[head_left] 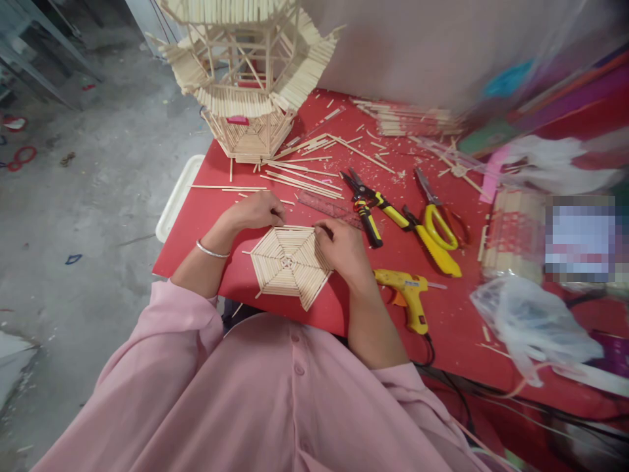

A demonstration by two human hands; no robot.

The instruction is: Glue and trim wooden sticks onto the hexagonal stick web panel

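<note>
A hexagonal panel of thin wooden sticks (285, 278), laid in rings like a web, lies flat near the front edge of the red table. My left hand (258, 210) is at its far left corner, fingers curled and pressed together; whatever they pinch is too small to make out. Over the far right corner rests my right hand (344, 249), with thumb and fingers closed on the panel's edge and hiding part of that side. Between the two sets of fingertips, a stick (295, 228) runs along the panel's far edge. A few stick ends jut out at the left.
Beyond my hands stands a tiered stick pavilion (246, 98). Loose sticks (302, 180) and a clear ruler (324, 206) lie before it. To the right are cutters (368, 210), yellow-handled scissors (435, 216), a glue gun (410, 292) with a cord, and a plastic bag (535, 321).
</note>
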